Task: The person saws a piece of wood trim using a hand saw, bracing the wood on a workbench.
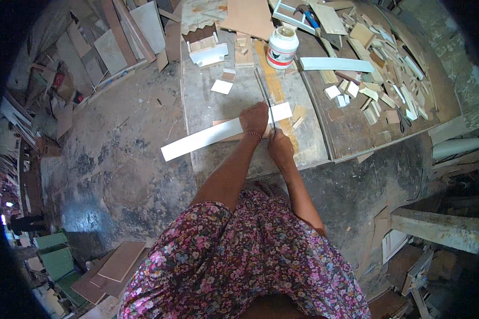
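Observation:
A long white strip [197, 142] lies slantwise across the near end of the worktable, its left end sticking out past the table edge. My left hand [254, 118] is closed over the strip toward its right end and presses it down. My right hand [281, 147], just to the right and nearer to me, grips the handle of a thin hacksaw [264, 87]. The saw points away from me, and its blade crosses the strip right beside my left hand. How deep the blade sits is too small to tell. A brown wood piece [234, 137] shows partly beneath the strip.
Beyond my hands stand a white glue tub [282, 49] and a small white-and-brown box model [206, 50]. A blue-handled hammer [310, 18], a white curved piece [336, 65], scissors [404, 122] and several wood offcuts [372, 101] lie to the right. Boards [112, 50] lean at far left.

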`<move>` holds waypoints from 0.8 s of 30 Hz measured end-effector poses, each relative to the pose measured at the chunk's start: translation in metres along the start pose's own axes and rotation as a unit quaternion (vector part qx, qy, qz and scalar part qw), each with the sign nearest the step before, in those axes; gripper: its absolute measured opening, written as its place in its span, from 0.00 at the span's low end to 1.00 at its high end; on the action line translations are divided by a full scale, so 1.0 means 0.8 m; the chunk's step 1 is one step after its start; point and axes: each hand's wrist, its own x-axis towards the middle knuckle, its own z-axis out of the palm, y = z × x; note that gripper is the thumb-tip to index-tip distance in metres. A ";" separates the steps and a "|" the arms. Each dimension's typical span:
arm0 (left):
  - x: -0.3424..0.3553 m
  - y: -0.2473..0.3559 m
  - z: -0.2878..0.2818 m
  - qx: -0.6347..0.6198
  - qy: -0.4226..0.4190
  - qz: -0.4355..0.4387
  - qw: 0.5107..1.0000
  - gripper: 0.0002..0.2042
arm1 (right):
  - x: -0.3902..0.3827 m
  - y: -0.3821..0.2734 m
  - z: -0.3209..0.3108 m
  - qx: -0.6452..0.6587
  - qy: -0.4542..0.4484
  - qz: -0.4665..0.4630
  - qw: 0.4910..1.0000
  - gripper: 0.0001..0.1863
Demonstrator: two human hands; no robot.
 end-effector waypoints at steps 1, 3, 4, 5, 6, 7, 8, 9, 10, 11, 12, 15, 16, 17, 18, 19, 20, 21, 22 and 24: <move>0.000 0.001 0.000 -0.005 -0.003 -0.005 1.000 0.19 | 0.000 0.000 0.000 -0.002 -0.002 0.002 1.000 0.16; -0.001 0.001 0.001 -0.006 0.016 0.008 1.000 0.19 | 0.001 0.001 0.000 -0.004 -0.003 0.004 1.000 0.16; -0.001 -0.001 0.004 -0.007 0.036 0.018 0.999 0.19 | 0.001 0.002 0.001 -0.005 -0.001 0.001 1.000 0.16; -0.001 -0.003 0.007 -0.006 0.037 0.017 0.999 0.19 | 0.002 0.003 0.003 -0.005 0.001 -0.001 1.000 0.16; 0.000 -0.005 0.010 0.011 0.037 0.026 0.999 0.19 | 0.002 0.004 0.005 -0.006 0.001 -0.003 1.000 0.16; 0.001 -0.004 0.010 0.029 0.035 0.036 0.998 0.19 | 0.001 0.005 0.006 -0.003 0.005 -0.007 1.000 0.16; 0.000 -0.004 0.011 0.028 0.035 0.036 0.998 0.19 | 0.001 0.006 0.007 -0.001 0.010 -0.012 1.000 0.16; 0.000 -0.004 0.011 0.009 0.038 0.033 0.999 0.19 | 0.002 0.007 0.007 -0.001 0.010 -0.011 1.000 0.16; -0.001 -0.005 0.012 -0.010 0.041 0.029 0.999 0.20 | 0.002 0.007 0.008 0.001 0.011 -0.013 1.000 0.16; 0.000 -0.006 0.013 -0.010 0.041 0.028 0.999 0.20 | 0.002 0.007 0.008 0.003 0.013 -0.015 1.000 0.16; 0.002 -0.007 0.014 -0.003 0.026 0.026 0.999 0.19 | 0.002 0.006 0.009 0.002 0.012 -0.016 1.000 0.16; 0.001 -0.004 0.009 -0.002 0.014 0.021 1.000 0.19 | 0.001 0.006 0.009 0.004 0.007 0.003 1.000 0.16; 0.000 -0.004 0.007 -0.008 0.019 0.018 1.000 0.19 | 0.001 0.005 0.007 0.002 0.003 0.003 1.000 0.16; 0.000 -0.005 0.009 -0.008 0.019 0.017 1.000 0.19 | 0.000 0.003 0.006 0.000 -0.001 0.004 1.000 0.17; 0.001 -0.006 0.011 0.001 0.030 0.025 0.999 0.19 | 0.000 0.002 0.006 0.000 -0.001 0.004 1.000 0.17; 0.001 -0.007 0.014 0.010 0.042 0.032 0.999 0.18 | -0.001 0.001 0.006 0.005 0.004 0.001 1.000 0.17; 0.002 -0.009 0.016 0.011 0.043 0.031 0.999 0.18 | -0.002 0.000 0.006 0.010 0.009 -0.002 1.000 0.16; 0.002 -0.011 0.019 0.016 0.060 0.042 0.997 0.18 | -0.002 0.000 0.006 0.010 0.009 -0.004 1.000 0.16; 0.002 -0.009 0.017 0.019 0.075 0.054 0.996 0.18 | -0.001 0.004 0.008 0.014 0.008 -0.011 1.000 0.16; 0.000 -0.005 0.014 0.025 0.069 0.053 0.996 0.17 | 0.001 0.010 0.011 0.016 0.007 -0.016 1.000 0.17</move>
